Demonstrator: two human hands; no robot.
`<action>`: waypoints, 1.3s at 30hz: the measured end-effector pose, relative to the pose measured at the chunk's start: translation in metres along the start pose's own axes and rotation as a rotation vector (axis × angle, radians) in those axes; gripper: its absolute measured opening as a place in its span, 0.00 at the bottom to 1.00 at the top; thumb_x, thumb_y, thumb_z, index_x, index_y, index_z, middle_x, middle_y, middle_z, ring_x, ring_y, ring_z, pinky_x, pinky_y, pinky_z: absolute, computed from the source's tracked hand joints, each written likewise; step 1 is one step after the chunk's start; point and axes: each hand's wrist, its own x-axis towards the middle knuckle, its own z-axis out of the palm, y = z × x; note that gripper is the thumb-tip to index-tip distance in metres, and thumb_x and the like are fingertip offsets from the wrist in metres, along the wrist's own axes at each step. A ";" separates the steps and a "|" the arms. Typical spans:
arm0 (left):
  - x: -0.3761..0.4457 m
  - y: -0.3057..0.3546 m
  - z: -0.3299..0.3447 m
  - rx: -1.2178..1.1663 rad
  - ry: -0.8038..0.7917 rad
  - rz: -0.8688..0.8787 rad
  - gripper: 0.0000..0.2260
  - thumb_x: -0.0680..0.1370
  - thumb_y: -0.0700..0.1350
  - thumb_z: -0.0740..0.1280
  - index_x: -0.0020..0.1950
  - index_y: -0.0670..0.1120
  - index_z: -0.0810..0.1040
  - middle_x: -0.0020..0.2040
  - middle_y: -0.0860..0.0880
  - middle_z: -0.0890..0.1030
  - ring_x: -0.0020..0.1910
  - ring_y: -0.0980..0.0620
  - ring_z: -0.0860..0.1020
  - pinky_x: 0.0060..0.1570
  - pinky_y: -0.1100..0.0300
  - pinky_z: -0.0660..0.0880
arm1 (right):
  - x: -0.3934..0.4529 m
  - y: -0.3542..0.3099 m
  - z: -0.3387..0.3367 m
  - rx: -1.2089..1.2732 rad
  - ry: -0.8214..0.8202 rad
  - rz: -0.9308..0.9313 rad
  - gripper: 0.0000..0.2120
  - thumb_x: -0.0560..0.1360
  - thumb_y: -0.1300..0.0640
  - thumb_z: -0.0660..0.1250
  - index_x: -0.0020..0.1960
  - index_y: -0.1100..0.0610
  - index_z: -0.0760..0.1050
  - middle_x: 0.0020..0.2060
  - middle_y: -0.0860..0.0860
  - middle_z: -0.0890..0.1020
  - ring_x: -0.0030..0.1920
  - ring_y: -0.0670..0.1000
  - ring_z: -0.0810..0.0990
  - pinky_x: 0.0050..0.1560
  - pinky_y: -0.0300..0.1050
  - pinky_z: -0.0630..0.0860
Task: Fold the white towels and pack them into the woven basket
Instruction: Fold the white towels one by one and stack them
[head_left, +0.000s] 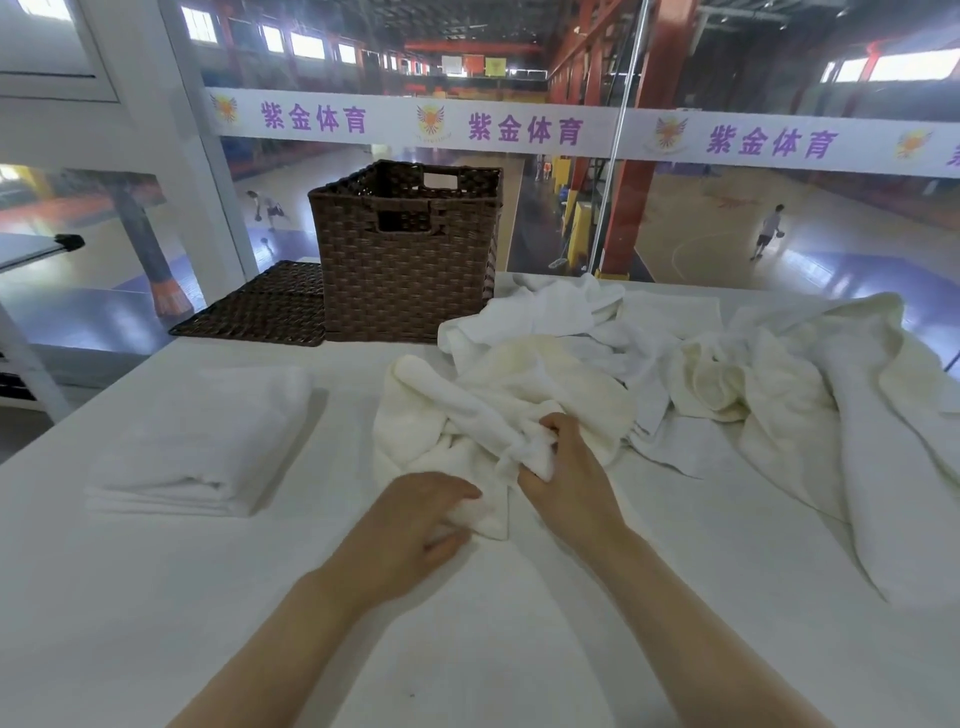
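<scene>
A crumpled white towel lies at the middle of the white table. My left hand pinches its near edge against the table. My right hand grips a bunched fold of the same towel just to the right. A folded white towel lies flat at the left. A heap of several unfolded white towels spreads over the right side. The brown woven basket stands upright at the table's far edge, behind the crumpled towel.
The basket's flat woven lid lies to the left of the basket. Behind the table a glass wall looks down on a sports hall. A white frame post rises at the far left.
</scene>
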 end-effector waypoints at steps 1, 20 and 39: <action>0.004 0.001 0.006 0.022 -0.072 0.041 0.16 0.76 0.54 0.66 0.62 0.51 0.77 0.57 0.58 0.78 0.58 0.59 0.73 0.60 0.68 0.63 | -0.001 0.000 -0.001 0.032 -0.027 -0.002 0.25 0.73 0.50 0.71 0.65 0.48 0.63 0.56 0.44 0.75 0.55 0.47 0.75 0.44 0.37 0.72; 0.027 0.022 -0.060 -0.092 0.137 -0.065 0.12 0.76 0.59 0.60 0.49 0.56 0.80 0.44 0.62 0.74 0.42 0.63 0.74 0.40 0.68 0.70 | -0.008 -0.035 -0.021 0.204 -0.246 -0.056 0.18 0.75 0.64 0.63 0.57 0.43 0.72 0.49 0.41 0.77 0.46 0.38 0.75 0.47 0.31 0.71; 0.014 0.055 -0.047 -0.254 0.270 -0.101 0.05 0.79 0.52 0.62 0.47 0.55 0.76 0.45 0.62 0.77 0.47 0.59 0.75 0.47 0.69 0.68 | -0.030 -0.081 -0.017 0.358 -0.065 -0.030 0.04 0.77 0.57 0.66 0.44 0.49 0.77 0.37 0.42 0.82 0.37 0.45 0.79 0.38 0.37 0.74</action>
